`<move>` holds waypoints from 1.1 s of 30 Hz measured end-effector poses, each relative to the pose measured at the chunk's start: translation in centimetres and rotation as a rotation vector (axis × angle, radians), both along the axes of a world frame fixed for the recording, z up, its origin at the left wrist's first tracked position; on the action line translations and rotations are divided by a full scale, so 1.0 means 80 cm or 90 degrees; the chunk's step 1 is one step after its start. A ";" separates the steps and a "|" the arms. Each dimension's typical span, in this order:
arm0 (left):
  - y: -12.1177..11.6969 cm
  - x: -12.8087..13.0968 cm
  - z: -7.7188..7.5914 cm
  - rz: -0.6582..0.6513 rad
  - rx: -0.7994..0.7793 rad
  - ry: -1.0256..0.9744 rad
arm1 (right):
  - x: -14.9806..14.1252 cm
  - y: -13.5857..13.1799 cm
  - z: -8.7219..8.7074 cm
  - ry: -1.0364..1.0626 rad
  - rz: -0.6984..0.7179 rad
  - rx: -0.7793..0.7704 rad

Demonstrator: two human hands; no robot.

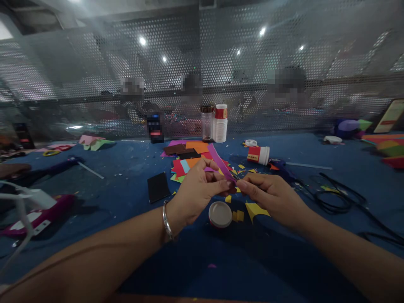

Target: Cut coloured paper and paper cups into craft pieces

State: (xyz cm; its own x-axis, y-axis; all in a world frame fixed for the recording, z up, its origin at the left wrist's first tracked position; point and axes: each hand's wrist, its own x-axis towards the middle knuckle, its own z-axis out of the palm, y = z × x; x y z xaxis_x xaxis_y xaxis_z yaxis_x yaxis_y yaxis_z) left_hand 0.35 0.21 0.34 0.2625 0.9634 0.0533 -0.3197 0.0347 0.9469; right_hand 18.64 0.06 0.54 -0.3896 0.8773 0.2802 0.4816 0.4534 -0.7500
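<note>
My left hand (197, 191), with a silver bangle on the wrist, pinches the lower end of a purple paper strip (219, 162) that slants up and away from it. My right hand (271, 195) meets it from the right, fingers pinched on the same end of the strip. Both hands hover above the blue table (126, 176). Just below them stands a small round container with a white lid (220, 214), with yellow paper scraps (255, 209) beside it.
A pile of coloured paper sheets (189, 158) lies behind the hands, a black card (158, 187) to the left. A tipped red-and-white cup (259, 155), stacked cups (220, 123) and a jar (207, 123) stand further back. Black cables (341, 198) run right; a perforated screen (202, 67) closes the back.
</note>
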 end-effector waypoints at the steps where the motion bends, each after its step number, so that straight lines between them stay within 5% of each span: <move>1: 0.000 0.000 0.001 -0.002 -0.002 -0.002 | 0.000 0.000 0.000 0.003 -0.002 -0.003; 10: 0.006 -0.009 0.014 0.002 0.056 0.079 | 0.001 0.001 -0.001 -0.011 -0.028 0.015; 33: 0.001 -0.004 0.016 0.049 0.022 -0.023 | 0.005 0.003 -0.006 0.026 -0.025 -0.010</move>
State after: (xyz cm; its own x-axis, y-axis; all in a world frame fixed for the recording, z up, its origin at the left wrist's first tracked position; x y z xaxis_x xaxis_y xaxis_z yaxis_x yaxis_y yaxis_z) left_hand 0.06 0.31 1.63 0.1846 0.9783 0.0946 -0.3539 -0.0236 0.9350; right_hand 19.01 0.27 0.06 -0.3435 0.8961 0.2810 0.4679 0.4227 -0.7761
